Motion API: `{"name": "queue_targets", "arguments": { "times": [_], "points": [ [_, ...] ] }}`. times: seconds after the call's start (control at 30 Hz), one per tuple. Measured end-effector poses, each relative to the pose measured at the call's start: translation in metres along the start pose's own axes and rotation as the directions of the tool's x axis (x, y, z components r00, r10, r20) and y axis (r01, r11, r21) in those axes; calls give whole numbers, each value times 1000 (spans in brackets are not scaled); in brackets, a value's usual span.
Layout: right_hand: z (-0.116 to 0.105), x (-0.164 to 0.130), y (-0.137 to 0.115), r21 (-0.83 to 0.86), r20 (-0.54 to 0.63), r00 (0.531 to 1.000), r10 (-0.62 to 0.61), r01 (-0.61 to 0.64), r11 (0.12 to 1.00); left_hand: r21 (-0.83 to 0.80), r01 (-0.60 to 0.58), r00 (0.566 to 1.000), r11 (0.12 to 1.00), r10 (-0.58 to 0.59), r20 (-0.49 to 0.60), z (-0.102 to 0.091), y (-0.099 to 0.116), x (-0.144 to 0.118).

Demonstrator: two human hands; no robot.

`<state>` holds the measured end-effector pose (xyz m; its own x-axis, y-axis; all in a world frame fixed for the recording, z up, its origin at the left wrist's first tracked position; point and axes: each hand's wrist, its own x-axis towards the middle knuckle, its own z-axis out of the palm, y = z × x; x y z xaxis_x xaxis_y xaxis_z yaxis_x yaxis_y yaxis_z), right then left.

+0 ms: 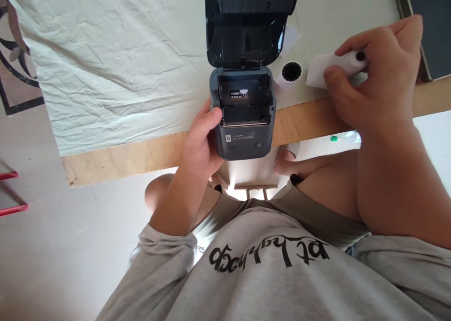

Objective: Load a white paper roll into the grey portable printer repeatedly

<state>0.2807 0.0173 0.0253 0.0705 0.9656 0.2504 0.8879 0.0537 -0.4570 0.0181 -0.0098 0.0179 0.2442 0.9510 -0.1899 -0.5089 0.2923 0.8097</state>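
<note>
A dark grey label printer [244, 140] is held near the table's front edge, its black lid [244, 34] swung up and back. The paper bay inside shows no roll, only a small printed sticker. My left hand [204, 140] is closed round the printer's left side, thumb on the rim. Over to the right, my right hand [377, 77] pinches a small white label roll [347, 64] with a loose paper end sticking out to the left. Another white roll [291, 73] with a black core stands on the table between the printer and my right hand.
A wrinkled pale cloth [123, 53] covers the table, with its bare wooden edge [134, 159] towards me. A dark flat box [428, 25] lies at the far right. Below, a clear item with a green end [334, 138] is on the floor.
</note>
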Motion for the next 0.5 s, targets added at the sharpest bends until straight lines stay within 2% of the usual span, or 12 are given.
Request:
{"name": "queue_targets", "arguments": {
  "times": [0.1, 0.23, 0.4, 0.5],
  "points": [
    [1, 1, 1, 11, -22, 998, 66, -66, 998, -13, -13, 1000, 1000, 13, -14, 0, 0, 0],
    [1, -4, 4, 102, -98, 995, 31, -21, 995, -9, 13, 1000, 1000, -13, -18, 1, 1, 0],
    [1, -2, 7, 12, 2, 999, 39, -40, 999, -4, 11, 999, 1000, -11, -31, 2, 1, 0],
    [2, 1, 9, -19, -28, 997, 77, -78, 997, -1, 15, 999, 1000, -15, -42, 2, -1, 0]
  ]
}}
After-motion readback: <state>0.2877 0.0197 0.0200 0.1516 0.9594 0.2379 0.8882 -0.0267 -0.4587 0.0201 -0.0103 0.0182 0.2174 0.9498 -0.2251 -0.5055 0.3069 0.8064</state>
